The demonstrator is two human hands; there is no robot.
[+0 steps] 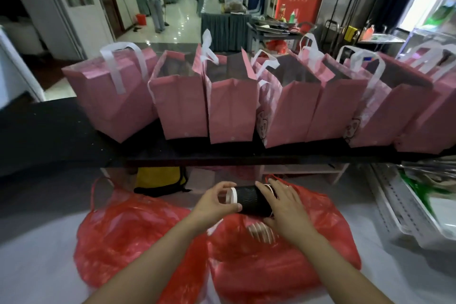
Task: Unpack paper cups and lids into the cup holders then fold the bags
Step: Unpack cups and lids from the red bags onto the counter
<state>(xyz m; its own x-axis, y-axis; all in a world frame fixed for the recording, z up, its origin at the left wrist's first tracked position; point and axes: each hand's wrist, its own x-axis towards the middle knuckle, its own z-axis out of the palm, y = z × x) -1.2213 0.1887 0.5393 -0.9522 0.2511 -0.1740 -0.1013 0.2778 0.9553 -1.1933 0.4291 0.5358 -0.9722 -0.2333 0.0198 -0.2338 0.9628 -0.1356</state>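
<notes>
The black desk (pixel 49 136) spans the frame from 9 to 3 o'clock and carries a row of seven pink bags (pixel 232 111) with white handles, standing upright and touching side by side. At 6 o'clock, two red plastic bags (pixel 128 229) lie on a white surface, one beside the other. At 4 o'clock a white tray (pixel 404 210) sits near the right-hand red bag. Just below frame centre, a black paper cup stack (pixel 254 201) lies horizontal above the right-hand red bag, white rim toward 9 o'clock. The left hand (pixel 217 201) pinches the rim end. The right hand (pixel 287 207) wraps over the opposite end, fingers curled on the stack.
</notes>
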